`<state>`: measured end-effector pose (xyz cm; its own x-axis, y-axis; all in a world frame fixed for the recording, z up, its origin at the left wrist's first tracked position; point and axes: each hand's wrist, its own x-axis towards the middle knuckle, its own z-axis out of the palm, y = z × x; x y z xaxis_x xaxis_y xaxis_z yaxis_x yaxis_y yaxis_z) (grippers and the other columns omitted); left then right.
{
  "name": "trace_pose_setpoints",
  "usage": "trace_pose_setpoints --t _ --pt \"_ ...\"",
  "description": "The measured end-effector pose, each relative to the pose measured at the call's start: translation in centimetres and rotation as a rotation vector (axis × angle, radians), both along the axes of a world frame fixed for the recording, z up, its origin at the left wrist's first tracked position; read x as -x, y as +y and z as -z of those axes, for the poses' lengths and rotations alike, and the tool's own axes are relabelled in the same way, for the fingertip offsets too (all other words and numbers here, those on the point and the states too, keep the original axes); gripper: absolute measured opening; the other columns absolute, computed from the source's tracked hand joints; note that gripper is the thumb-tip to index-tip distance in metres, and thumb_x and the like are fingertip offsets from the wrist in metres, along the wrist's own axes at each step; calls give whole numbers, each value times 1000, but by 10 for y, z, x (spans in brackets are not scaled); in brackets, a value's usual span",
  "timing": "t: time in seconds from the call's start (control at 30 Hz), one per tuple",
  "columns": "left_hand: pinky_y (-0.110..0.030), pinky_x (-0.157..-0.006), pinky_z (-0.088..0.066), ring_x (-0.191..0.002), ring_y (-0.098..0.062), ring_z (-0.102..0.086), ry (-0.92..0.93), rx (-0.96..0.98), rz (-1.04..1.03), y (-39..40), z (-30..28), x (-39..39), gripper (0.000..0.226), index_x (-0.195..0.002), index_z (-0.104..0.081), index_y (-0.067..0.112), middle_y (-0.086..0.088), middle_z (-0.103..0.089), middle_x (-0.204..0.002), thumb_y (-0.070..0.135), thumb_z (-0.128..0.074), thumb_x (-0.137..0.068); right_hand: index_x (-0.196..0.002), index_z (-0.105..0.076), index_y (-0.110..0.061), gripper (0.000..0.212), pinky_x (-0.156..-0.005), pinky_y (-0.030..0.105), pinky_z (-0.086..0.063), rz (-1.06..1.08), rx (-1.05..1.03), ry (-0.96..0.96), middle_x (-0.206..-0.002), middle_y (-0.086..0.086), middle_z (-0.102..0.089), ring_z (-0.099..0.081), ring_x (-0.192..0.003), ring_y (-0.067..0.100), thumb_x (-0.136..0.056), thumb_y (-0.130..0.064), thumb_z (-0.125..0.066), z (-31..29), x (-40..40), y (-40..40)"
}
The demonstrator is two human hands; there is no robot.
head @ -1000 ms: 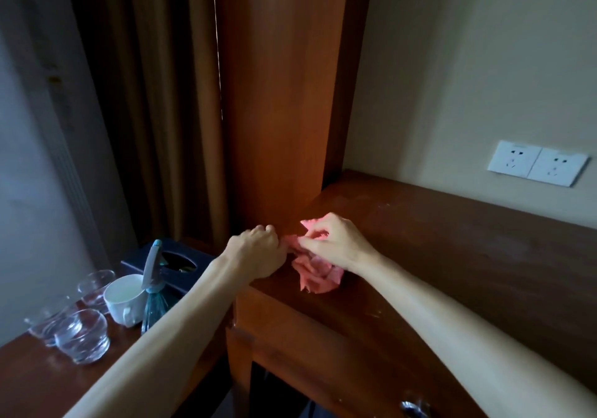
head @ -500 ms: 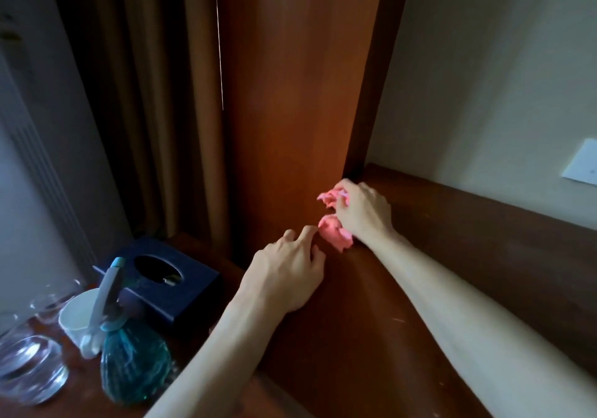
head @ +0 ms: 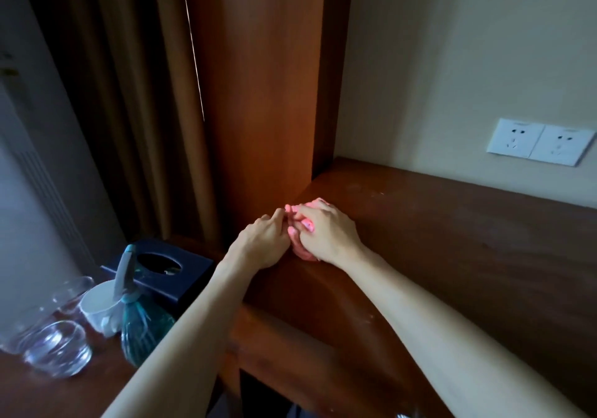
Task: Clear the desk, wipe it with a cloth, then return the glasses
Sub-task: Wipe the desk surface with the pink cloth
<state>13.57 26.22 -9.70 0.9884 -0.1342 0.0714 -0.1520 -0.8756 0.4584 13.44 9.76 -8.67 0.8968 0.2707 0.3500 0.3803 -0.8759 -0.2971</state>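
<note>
A crumpled pink cloth [head: 303, 225] lies on the brown wooden desk [head: 452, 249] near its left corner, beside the tall wooden panel. My right hand [head: 326, 233] covers the cloth with fingers curled round it. My left hand [head: 261, 243] sits right beside it at the desk's left edge, its fingertips touching the cloth's edge. Clear drinking glasses stand on the lower side table at the far left: one glass [head: 58, 348] in front and another glass [head: 75, 290] behind it.
On the lower table [head: 48, 395] stand a white cup [head: 100, 307], a teal spray bottle [head: 139, 317] and a dark blue tissue box [head: 161, 269]. Brown curtains [head: 129, 94] hang behind. A double wall socket [head: 539, 141] sits above the desk at the right.
The cloth and my right hand moved from the desk's back corner toward me along the left edge. My left hand moved up against the cloth. The view shifted right.
</note>
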Motion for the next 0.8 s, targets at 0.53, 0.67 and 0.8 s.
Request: trace_pose_setpoints --t 0.53,0.67,0.8 --pt "-46 -91 -52 -106 -34 -64 -85 -44 -41 -4 3 -8 42 -141 -38 37 -3 -59 -124 48 -32 -102 -116 -68 -35 31 -87 39 -48 217 -31 21 -119 9 -60 -59 -114 34 -94 -52 -56 6 -133 -17" --pt "-42 -89 -52 -103 -30 -65 -111 -47 -65 -7 8 -10 41 -141 -41 39 4 -59 -122 51 -32 -102 -103 -71 -33 22 -88 41 -51 271 -53 51 -116 8 -60 -60 -113 35 -92 -49 -61 5 -200 -20" --pt "-46 -92 -53 -108 -33 -64 -101 -44 -67 -8 5 -13 41 -140 -41 41 5 -60 -129 53 -34 -101 -106 -69 -34 21 -91 42 -48 310 2 27 -120 9 -57 -55 -116 34 -95 -46 -55 3 -209 -23"
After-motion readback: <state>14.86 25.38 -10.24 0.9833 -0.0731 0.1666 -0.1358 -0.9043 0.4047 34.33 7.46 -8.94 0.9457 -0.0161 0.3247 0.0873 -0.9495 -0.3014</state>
